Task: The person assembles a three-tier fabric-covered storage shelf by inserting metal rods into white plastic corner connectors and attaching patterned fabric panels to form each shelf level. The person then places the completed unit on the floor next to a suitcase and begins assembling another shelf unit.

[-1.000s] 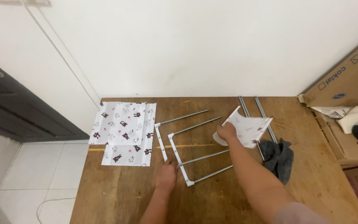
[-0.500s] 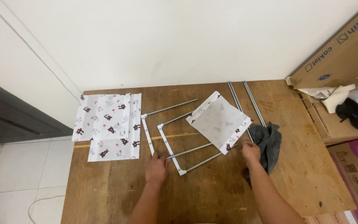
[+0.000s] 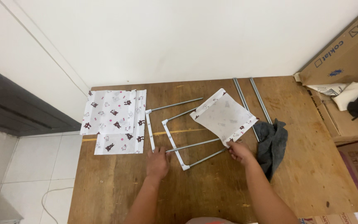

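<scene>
A white square fabric panel with a printed edge [image 3: 223,117] is pinched at its near corner by the closed right hand [image 3: 239,151]. The grey metal rod frame with white plastic end bars [image 3: 175,143] is pressed against the brown wooden surface [image 3: 311,174] by the flattened, open left hand [image 3: 158,161]. A dark grey cloth [image 3: 271,143] lies just beside the right hand.

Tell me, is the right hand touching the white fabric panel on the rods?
Touching. The head view shows the right hand pinching the near corner of the white fabric panel, fingertips overlapping its patterned edge with no gap.
</scene>
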{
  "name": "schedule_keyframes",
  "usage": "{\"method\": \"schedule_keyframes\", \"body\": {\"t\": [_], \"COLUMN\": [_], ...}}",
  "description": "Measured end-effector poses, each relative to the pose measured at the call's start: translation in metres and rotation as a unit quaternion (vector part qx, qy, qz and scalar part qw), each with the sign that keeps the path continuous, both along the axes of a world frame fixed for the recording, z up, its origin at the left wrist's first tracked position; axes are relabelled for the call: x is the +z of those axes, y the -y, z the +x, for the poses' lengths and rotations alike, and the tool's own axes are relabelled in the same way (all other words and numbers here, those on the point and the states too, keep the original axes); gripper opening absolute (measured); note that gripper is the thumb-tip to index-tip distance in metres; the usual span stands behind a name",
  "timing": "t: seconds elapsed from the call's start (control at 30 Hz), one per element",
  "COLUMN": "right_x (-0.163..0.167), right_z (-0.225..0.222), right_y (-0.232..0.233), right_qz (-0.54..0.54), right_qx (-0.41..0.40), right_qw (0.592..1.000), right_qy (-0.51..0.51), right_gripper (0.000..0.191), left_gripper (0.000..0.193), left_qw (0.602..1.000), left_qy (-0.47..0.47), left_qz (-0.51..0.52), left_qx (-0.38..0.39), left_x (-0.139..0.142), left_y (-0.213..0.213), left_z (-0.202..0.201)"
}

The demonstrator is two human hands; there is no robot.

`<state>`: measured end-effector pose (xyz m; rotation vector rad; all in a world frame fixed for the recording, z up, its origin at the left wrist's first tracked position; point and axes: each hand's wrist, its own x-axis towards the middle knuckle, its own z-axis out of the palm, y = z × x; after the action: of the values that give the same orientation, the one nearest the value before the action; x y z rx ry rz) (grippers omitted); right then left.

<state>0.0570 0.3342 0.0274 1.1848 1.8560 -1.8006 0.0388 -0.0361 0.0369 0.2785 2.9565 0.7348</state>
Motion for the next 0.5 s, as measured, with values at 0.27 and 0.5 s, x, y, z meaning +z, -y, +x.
{"method": "schedule_keyframes", "body": {"t": [0.27, 0.5], "right_x": [0.019, 0.013], "right_z": [0.000, -0.006], "right_y": [-0.019, -0.019], "right_qz": [-0.191, -0.196], "right_qx": [-0.077, -0.147], "right_qw": [0.975, 0.966], "right_qy": [-0.088, -0.082], "right_gripper": [0.022, 0.021], "left_gripper": [0.032, 0.031], "left_qw": [0.996, 0.993], "left_qy": [-0.057, -0.079], "left_qz": [0.041, 0.059], "left_qx": [0.054, 0.071], "left_x": [0.016, 0.029], "left_y": [-0.002, -0.016], "left_z": [0.017, 0.025]}}
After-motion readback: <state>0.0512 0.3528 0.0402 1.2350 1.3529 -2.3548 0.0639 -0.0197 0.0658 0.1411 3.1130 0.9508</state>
